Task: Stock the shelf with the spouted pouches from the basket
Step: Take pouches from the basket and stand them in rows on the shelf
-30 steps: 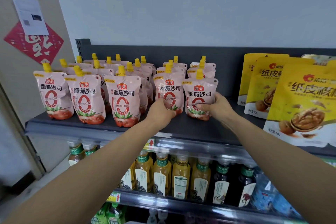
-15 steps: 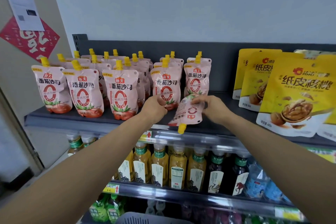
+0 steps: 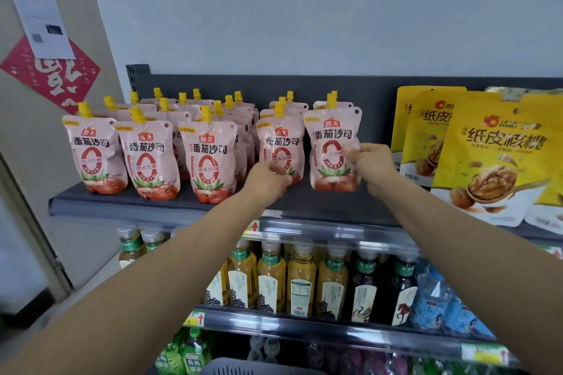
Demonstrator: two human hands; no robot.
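A pale grey wall [image 3: 304,9] rises behind a dark store rack, and a side wall at the left carries a red paper ornament [image 3: 54,76] with a white sheet [image 3: 42,24] stuck over its upper corner. The top shelf [image 3: 170,201] holds the spouted pouches [image 3: 210,161], pink with yellow caps, standing upright in rows that run from front to back across its left and middle parts. Yellow walnut bags [image 3: 493,161] stand to their right on the same shelf. The right hand [image 3: 371,164] pinches the right edge of the held pouch [image 3: 330,143], thumb and fingers closed on the film. This pouch is upright at the front of the right-most row, label facing out, just left of the walnut bags; whether its base bears on the shelf cannot be told. The left hand [image 3: 268,179] is seen from the back, fingers curled against the lower front of the neighbouring pouch [image 3: 281,146], which stands upright just beside the held one. Whether the left hand actually grips it cannot be told. Both forearms reach up from the bottom corners. Under the top shelf a lower shelf [image 3: 304,326] carries a row of bottles [image 3: 271,280], amber ones on the left and dark ones on the right. The grey rim of the basket [image 3: 259,368] shows at the bottom edge, below the arms; its contents are out of sight.
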